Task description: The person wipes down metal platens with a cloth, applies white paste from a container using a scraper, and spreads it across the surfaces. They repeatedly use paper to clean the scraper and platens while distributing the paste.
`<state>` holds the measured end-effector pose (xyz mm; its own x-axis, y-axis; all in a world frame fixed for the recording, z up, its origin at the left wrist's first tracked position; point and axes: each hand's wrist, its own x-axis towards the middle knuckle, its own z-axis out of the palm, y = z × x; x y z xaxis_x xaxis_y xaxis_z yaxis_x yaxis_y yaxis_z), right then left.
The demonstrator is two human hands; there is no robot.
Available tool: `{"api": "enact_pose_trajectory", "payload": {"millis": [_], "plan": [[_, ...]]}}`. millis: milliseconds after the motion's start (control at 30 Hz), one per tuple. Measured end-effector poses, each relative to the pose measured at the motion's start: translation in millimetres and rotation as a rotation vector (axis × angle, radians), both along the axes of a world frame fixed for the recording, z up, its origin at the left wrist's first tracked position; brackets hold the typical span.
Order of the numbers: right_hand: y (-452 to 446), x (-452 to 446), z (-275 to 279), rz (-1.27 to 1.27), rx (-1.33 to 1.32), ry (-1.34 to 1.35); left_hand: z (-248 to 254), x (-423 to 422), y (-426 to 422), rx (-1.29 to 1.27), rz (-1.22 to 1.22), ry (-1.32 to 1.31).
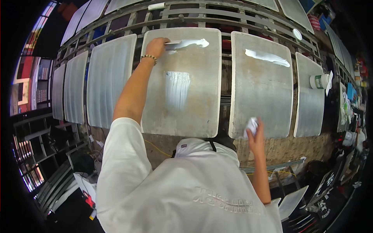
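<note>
My left hand (156,47) is closed on a flat scraper (173,42) near the top of a grey board (202,89). The scraper lies close to a streak of white paste (198,42). Lower on that board is a broad smeared patch of white paste (177,87). My right hand (256,139) grips a crumpled white cloth (251,126) over the bottom edge of the board to the right (262,89). Across the upper part of this board runs a thick white paste streak (268,58).
More boards stand in the row, including a streaked one (110,77) on the left. A white tub with a green label (319,82) sits on the rightmost board. Behind runs a metal rack (217,17), bearing a round white lid (297,34) and a white roll (156,6).
</note>
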<state>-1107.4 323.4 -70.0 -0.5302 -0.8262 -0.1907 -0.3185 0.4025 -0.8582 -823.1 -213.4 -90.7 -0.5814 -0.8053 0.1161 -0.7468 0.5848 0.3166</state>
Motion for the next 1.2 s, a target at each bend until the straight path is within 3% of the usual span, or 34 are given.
{"api": "enact_pose_trajectory", "payload": {"millis": [33,100,167,267,433,533,600,667,800,867,1033,1200], "plan": [[-30,-7,0,0.127,0.042,0.103,5,0,9,0.002,0.01,0.002],[-90,-17,-8,0.361,-0.129,0.384,15,7,36,0.052,-0.014,-0.067],[-152,-19,0,0.461,-0.265,0.348,5,27,71,0.01,-0.026,-0.034],[-201,-26,-21,0.463,-0.268,0.375,-6,65,146,-0.021,-0.08,0.118],[-222,-28,-55,0.334,-0.245,0.454,17,105,273,-0.025,-0.032,0.088],[-225,-25,-67,0.282,-0.229,0.553,39,105,269,0.151,-0.019,-0.006],[-227,-22,-69,0.266,-0.225,0.599,40,88,215,0.01,0.039,0.092],[-225,-23,-69,0.239,-0.235,0.586,35,65,140,-0.119,-0.057,0.17],[-225,-22,-70,0.231,-0.173,0.599,20,16,17,-0.164,-0.112,0.176],[-225,-22,-71,0.223,-0.162,0.613,12,4,-7,-0.111,-0.018,0.054],[-226,-22,-70,0.226,-0.189,0.631,-18,34,44,-0.103,0.005,0.089],[-226,-21,-72,0.224,-0.151,0.621,-2,100,221,0.034,0.034,0.001]]}}
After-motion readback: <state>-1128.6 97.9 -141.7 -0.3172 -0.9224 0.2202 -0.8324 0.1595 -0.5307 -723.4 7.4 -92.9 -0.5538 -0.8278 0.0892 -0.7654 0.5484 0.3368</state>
